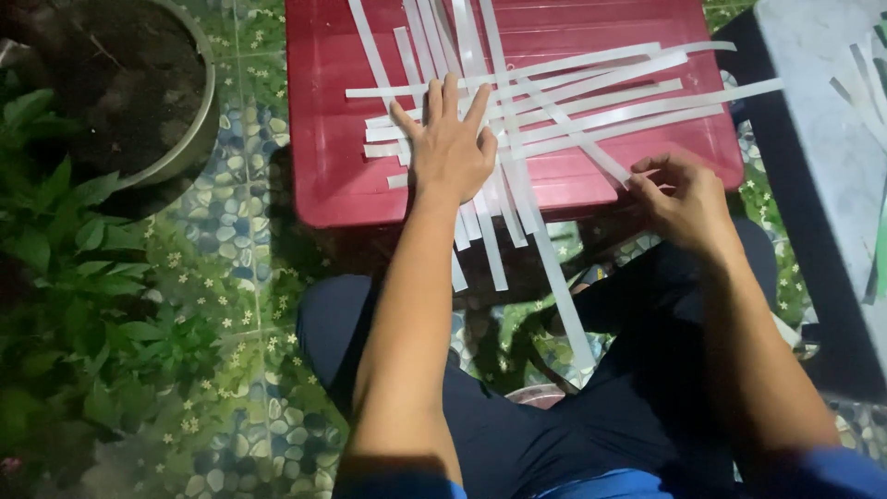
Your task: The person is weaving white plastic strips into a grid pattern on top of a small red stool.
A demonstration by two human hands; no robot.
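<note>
On red lid (pixel 351 176), two hands, many strips (pixel 591 92)

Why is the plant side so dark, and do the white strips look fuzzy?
Head view: light falls brightest on the red lid and white strips, which glare slightly; the plants at the left sink into shadow; the right hand looks a little soft, the left hand sharper.

Left hand (pixel 450 139) lies flat with fingers spread; right hand (pixel 684 199) curls, fingertips pinched together.
</note>
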